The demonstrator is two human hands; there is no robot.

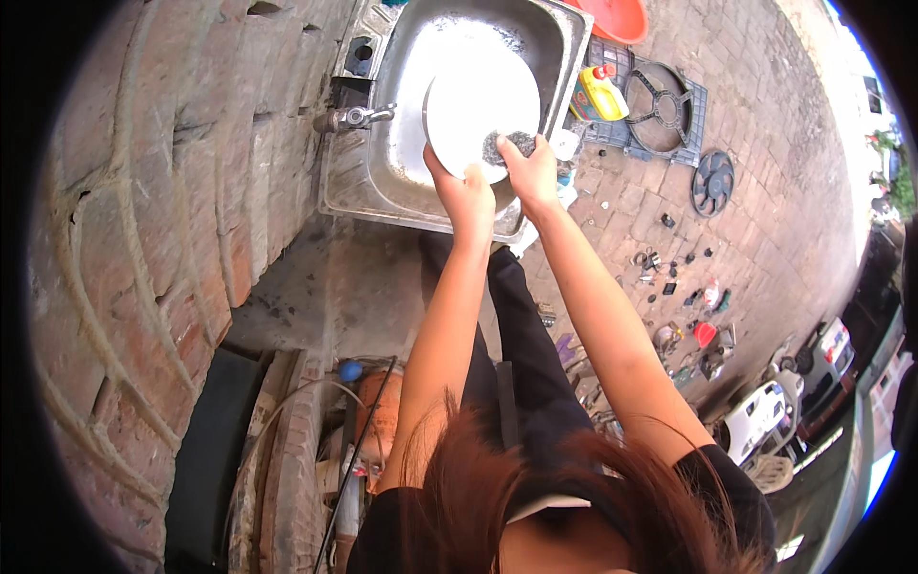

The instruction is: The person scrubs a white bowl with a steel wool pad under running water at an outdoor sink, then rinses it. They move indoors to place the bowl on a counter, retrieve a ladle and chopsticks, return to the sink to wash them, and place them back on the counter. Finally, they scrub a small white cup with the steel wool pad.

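A round white plate (478, 100) is held over the metal sink (406, 182), its face bright with glare. My left hand (466, 194) is closed on the plate's near edge, the thumb on top. To its right, my right hand (532, 177) grips a dark grey scouring pad (495, 151) and presses it against the plate's near right part. Some of the right fingers are hidden behind the pad and the plate. A metal tap (356, 118) sits on the sink's left rim, and overexposure hides much of the basin's far end.
A brick wall (172, 191) rises on the left. Right of the sink are a yellow bottle (600, 99) with a red cap, a red basin (617, 17), a black fan frame (658, 108) and a fan wheel (712, 184). Several small parts litter the paving.
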